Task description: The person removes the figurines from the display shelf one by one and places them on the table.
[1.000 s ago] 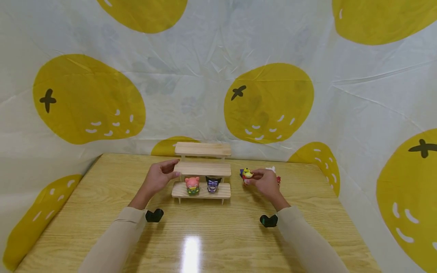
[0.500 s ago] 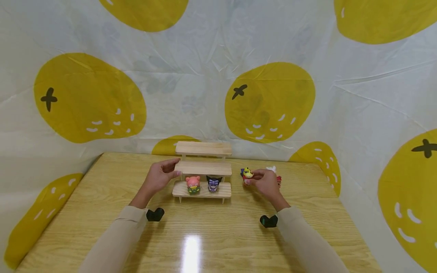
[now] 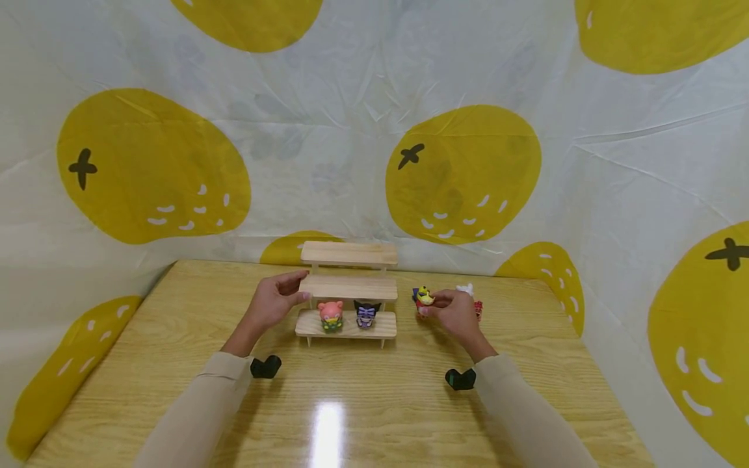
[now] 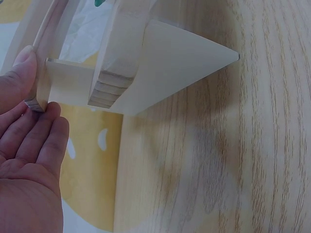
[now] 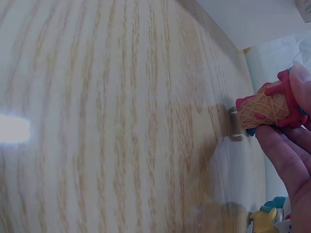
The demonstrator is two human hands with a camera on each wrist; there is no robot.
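A three-tier wooden display stand [image 3: 348, 287] stands near the back of the table. My left hand [image 3: 272, 304] pinches the left end of its middle tier; the left wrist view shows the thumb [image 4: 22, 73] on one face and fingertips under the other. To the right of the stand, my right hand [image 3: 459, 318] holds a small toy figurine [image 3: 421, 297] with yellow, red and blue parts between thumb and fingers. Its waffle-patterned base with red drips [image 5: 265, 109] faces the right wrist camera, close to the tabletop. The fingers hide its other side.
On the bottom tier sit a pink figurine [image 3: 330, 316] and a black-and-purple figurine [image 3: 366, 315]. Behind my right hand, a white figurine [image 3: 465, 290] and a red piece [image 3: 479, 311] are partly hidden. A lemon-print cloth [image 3: 328, 162] hangs behind the table [image 3: 374, 383].
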